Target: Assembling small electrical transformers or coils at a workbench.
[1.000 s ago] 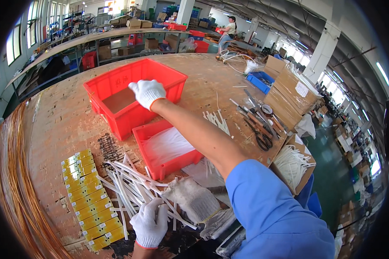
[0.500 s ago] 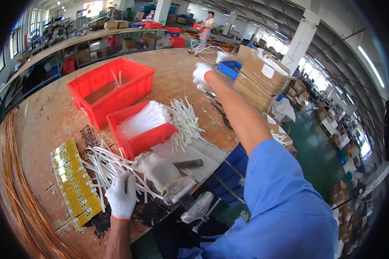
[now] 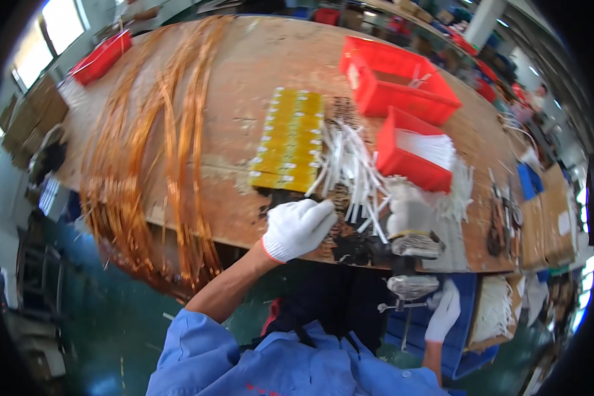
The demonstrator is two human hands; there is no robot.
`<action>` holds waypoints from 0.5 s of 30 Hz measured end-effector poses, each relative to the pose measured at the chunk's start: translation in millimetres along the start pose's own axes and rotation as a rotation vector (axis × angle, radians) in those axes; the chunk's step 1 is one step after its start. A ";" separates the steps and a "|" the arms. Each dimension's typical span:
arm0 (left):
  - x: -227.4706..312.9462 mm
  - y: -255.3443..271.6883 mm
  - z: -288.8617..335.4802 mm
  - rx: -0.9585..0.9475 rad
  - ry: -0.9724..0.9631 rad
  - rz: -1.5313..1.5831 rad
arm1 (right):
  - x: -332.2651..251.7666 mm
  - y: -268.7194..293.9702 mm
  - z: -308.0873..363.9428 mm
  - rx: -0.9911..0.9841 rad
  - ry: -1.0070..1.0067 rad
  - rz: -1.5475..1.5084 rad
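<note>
We see the left gloved hand [image 3: 299, 228] over the near edge of the worktop [image 3: 231, 125], its fingers curled in toward the thumb; we cannot tell whether the grip is clamped on anything. Just beyond it lie the yellow pieces [image 3: 275, 142], flat, glossy strips set side by side in a neat column running away from us. Immediately right of them, the slim white tubes [image 3: 354, 168] sprawl in a loose, crisscrossed heap, some reaching toward the cloth-wrapped fixture [image 3: 408, 210] at the edge. Down by the fixture's metal crossbar [image 3: 412, 305] we find the right gloved hand [image 3: 444, 310], fingers extended upward; blur keeps us from telling whether its grip is closed on the bar. As for labels, we notice small white stickers [image 3: 284, 178] on the yellow strips, too small to read, and a pale label [image 3: 563, 223] on the brown carton [image 3: 538, 228] at right. Red marks [image 3: 264, 388] on the blue shirt [image 3: 290, 366] look like lettering, but we cannot make them out.
</note>
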State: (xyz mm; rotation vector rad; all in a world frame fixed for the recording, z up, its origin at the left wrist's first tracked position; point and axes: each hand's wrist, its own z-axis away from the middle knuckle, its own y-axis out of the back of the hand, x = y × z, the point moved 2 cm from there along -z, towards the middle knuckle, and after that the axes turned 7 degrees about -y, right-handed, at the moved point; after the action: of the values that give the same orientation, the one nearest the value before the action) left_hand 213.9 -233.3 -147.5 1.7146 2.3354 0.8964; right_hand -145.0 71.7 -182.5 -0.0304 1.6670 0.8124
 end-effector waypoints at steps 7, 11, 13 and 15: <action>-77.7 126.7 53.8 0.054 0.377 -0.468 | 173.1 19.6 109.9 -0.145 -0.483 -0.194; -90.9 120.5 25.7 -0.141 0.631 -0.218 | 108.0 -23.2 127.8 -0.259 -0.450 0.028; -73.6 91.4 -13.5 -0.324 0.361 -0.183 | 122.2 -30.8 121.9 -0.234 -0.175 0.223; -63.9 65.1 -27.0 -0.542 0.199 -0.238 | 110.1 -27.9 126.8 -0.267 -0.297 0.172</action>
State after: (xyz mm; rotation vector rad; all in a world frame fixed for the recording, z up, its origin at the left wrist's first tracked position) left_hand 279.9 -289.1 -107.8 1.1525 2.0680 1.5259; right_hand -55.3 160.8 -296.5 0.0465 1.2868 1.1094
